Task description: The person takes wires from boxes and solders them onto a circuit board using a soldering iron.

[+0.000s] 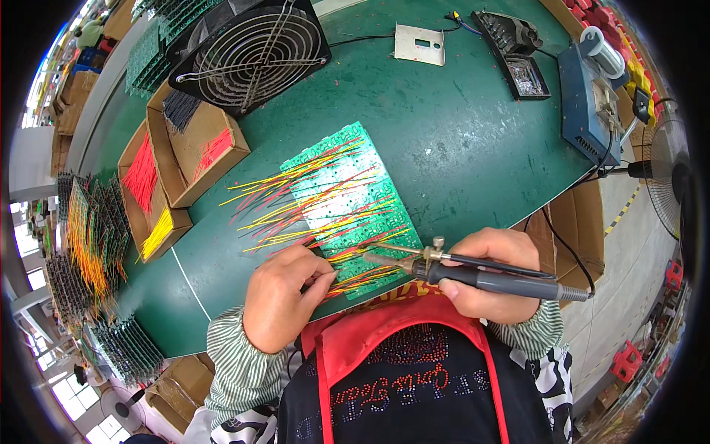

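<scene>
A green circuit board panel (373,159) lies on the table in front of me, with rows of red, yellow and black wires (259,189) sticking out past its left side. My right hand (495,274) grips a soldering iron (510,283) with a thin metal feed tube clamped along it. The iron's tip points left, over the lower part of the panel. My left hand (288,291) is at the panel's lower left edge, thumb and fingers pinched together by the wire ends. What sits between those fingertips is too small to make out.
Cardboard boxes (194,189) of sorted red, yellow and black wires stand at the left. Behind them is a black fan (255,63). A blue soldering unit (580,111) with a solder spool (603,53) stands far right, near a black tray (529,78). Wired boards (92,237) are stacked far left.
</scene>
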A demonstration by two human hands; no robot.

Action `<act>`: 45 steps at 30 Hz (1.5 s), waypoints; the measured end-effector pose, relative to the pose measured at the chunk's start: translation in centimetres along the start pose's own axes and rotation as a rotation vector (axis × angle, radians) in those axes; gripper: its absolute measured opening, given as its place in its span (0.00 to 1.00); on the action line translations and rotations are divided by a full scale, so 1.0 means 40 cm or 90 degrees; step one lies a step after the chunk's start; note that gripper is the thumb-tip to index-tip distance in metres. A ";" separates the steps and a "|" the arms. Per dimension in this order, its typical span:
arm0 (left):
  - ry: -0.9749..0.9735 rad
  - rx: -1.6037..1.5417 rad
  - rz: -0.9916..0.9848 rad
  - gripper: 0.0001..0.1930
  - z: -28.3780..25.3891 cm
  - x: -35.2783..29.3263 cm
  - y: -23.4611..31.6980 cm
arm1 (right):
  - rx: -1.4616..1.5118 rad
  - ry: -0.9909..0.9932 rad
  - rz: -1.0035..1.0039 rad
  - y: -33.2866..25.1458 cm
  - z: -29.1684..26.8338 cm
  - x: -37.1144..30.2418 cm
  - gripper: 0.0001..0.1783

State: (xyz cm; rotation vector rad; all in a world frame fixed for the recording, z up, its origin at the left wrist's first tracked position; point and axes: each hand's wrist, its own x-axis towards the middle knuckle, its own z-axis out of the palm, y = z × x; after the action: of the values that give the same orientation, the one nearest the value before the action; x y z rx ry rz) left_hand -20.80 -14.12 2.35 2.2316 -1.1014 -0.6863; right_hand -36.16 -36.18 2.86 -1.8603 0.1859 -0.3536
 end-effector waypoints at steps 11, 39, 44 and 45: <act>0.179 0.084 -0.161 0.09 -0.295 0.203 -0.244 | 0.013 0.117 0.104 0.010 -0.047 0.006 0.10; 0.251 -0.028 -0.178 0.09 -0.275 0.309 -0.349 | -0.012 0.108 0.107 0.021 -0.042 0.032 0.10; 0.215 -0.105 -0.208 0.09 -0.274 0.312 -0.335 | -0.029 0.104 0.092 0.021 -0.044 0.022 0.11; 0.214 -0.105 -0.207 0.09 -0.275 0.311 -0.337 | -0.030 0.106 0.092 0.020 -0.044 0.020 0.11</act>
State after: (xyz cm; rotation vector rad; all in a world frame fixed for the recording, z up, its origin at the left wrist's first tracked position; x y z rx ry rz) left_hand 0.26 -14.73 -1.24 2.2941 -0.5081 -0.4831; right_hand -35.96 -38.28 2.71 -1.8514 0.4431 -0.4067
